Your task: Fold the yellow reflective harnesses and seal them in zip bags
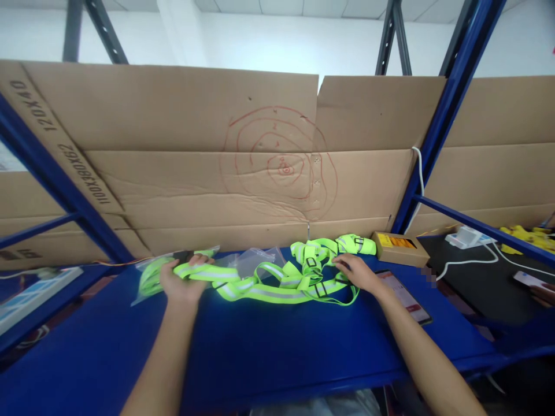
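Observation:
A neon-green reflective strap harness (277,294), with grey stripes and black buckles, lies loosely looped across the blue table. My left hand (184,280) is closed around its left end. At the harness's right end, my right hand (355,273) has its fingers bent together on the webbing near a black buckle; the fingertips are partly hidden. Just left of my left hand, more green webbing sits in a clear plastic bag (150,283). Behind the harness lies another clear bag (258,261). A rolled green strap (358,244) rests at the back right.
A small cardboard box (401,248) and a phone (407,297) are right of my right hand. Cardboard panels (195,127) wall off the back, between blue rack posts (433,133). A power strip (37,297) lies left; another person's hand (544,296) holds a phone at far right.

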`<state>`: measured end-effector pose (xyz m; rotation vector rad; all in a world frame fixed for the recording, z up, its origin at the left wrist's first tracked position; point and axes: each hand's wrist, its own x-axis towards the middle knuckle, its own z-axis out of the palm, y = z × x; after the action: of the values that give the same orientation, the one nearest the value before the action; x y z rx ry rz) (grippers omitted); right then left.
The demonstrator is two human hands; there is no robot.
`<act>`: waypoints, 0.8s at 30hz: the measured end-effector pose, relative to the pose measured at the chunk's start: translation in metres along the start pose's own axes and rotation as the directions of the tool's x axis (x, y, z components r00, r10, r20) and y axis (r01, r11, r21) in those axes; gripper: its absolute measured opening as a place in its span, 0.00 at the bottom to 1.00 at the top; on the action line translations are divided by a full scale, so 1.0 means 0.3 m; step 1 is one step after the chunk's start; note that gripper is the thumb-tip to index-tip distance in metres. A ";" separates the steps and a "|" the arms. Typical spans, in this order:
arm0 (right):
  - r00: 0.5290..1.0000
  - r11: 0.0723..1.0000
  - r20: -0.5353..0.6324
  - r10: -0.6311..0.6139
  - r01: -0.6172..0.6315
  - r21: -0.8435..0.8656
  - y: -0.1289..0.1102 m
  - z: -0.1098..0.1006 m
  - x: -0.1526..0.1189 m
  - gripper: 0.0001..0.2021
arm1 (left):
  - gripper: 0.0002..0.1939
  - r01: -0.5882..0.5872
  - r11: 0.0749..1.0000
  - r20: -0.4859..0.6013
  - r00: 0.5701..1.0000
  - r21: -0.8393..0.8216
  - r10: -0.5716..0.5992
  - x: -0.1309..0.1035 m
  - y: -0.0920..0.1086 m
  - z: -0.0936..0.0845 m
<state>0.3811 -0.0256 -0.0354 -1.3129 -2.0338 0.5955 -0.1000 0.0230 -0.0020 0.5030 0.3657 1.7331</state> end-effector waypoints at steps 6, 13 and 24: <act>0.956 0.995 0.290 -0.047 0.018 0.102 -0.054 -0.051 -0.057 0.27 | 0.12 0.019 1.000 -0.005 1.000 0.017 -0.019 -0.003 -0.016 0.002; 0.993 0.987 0.113 0.019 -0.037 0.154 -0.029 0.017 -0.039 0.19 | 0.11 0.042 0.998 -0.018 0.999 0.047 -0.041 -0.005 -0.035 0.020; 0.629 0.819 -0.668 0.397 0.085 0.567 0.052 -0.129 -0.004 0.32 | 0.03 -0.240 0.965 -0.276 0.925 0.110 0.261 0.035 0.173 0.033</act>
<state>0.4191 -0.0191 -0.0193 -1.1089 -0.9227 0.5174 -0.1404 0.0218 0.0338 0.3599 0.5962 2.0558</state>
